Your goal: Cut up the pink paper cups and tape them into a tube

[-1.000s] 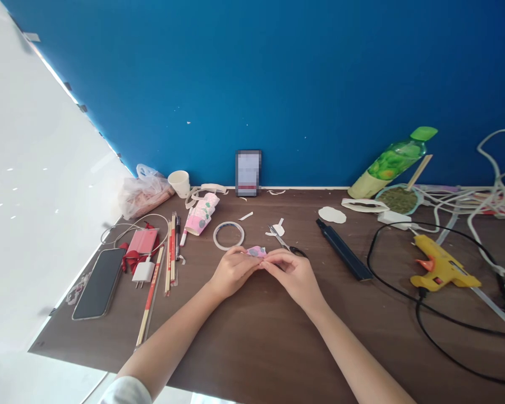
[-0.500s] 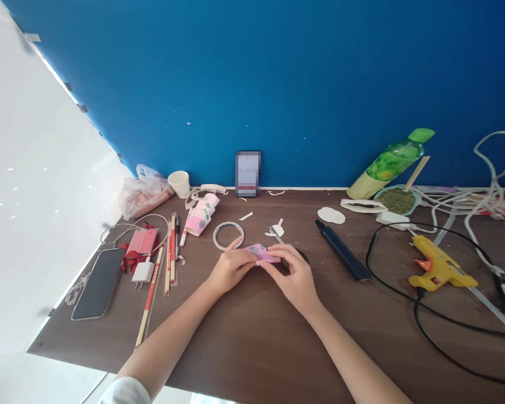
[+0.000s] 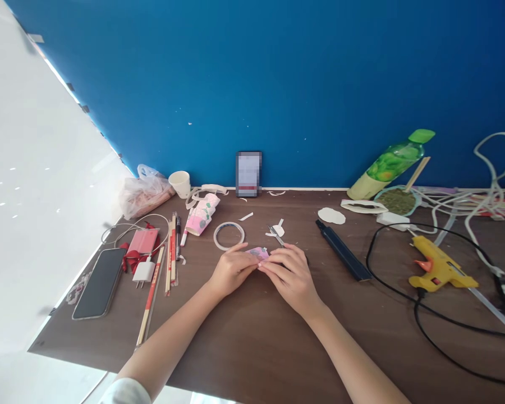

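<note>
Between my two hands is a small pink patterned piece of paper [image 3: 258, 253], partly covered by my fingers. My left hand [image 3: 232, 270] grips its left side, thumb and fingers closed. The fingertips of my right hand [image 3: 289, 276] pinch it from the right. A roll of tape [image 3: 229, 236] lies just beyond my left hand. Scissors [image 3: 276, 235] lie behind my right hand, their handles hidden by it, beside white paper scraps [image 3: 278, 229]. A cut pink patterned paper cup [image 3: 202, 214] rests on its side farther left.
On the right are a yellow glue gun [image 3: 440, 266] with a black cord, a dark blue bar [image 3: 343, 249] and a leaning green bottle [image 3: 390, 164]. Chopsticks [image 3: 171, 255], a phone [image 3: 99, 283] and a white charger [image 3: 143, 271] lie left. Another phone [image 3: 248, 174] stands against the blue wall.
My right hand's fingers have shifted left over the pink paper, covering more of its right part. My left hand stays nearly in place.
</note>
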`<state>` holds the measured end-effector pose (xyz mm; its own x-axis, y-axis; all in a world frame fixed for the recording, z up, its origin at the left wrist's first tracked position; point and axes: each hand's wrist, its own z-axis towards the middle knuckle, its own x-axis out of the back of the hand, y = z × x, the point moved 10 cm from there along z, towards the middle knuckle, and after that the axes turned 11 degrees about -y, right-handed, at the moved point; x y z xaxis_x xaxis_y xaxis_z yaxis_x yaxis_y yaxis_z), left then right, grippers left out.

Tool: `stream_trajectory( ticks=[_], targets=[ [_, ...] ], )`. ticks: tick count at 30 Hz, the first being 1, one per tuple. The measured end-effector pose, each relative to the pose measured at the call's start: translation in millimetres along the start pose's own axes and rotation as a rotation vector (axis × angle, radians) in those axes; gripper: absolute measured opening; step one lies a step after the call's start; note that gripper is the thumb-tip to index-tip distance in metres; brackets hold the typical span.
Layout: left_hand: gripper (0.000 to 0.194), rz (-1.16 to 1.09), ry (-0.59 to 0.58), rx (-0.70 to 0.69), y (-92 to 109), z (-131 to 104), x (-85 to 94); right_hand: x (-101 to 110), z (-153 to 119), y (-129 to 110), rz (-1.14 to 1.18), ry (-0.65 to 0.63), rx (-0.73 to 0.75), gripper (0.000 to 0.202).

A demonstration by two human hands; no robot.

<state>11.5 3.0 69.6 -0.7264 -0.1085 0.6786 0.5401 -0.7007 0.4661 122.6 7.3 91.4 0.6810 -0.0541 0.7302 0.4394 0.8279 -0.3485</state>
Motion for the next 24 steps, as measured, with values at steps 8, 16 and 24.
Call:
stream_trajectory(
  ticks=[8, 16, 24],
  targets=[
    [0.012, 0.037, 0.029, -0.051, 8, -1, 2.3, 1, 3, -9, -0.004, -0.013, 0.060, 0.014],
    [0.013, -0.029, 0.011, -0.018, 2, -1, 3.1, 8, 1, -4, 0.072, 0.056, 0.055, 0.014],
    [0.011, -0.098, 0.026, -0.030, 4, 2, 5.7, 11, 2, 0, 0.121, 0.079, 0.039, 0.015]
  ],
)
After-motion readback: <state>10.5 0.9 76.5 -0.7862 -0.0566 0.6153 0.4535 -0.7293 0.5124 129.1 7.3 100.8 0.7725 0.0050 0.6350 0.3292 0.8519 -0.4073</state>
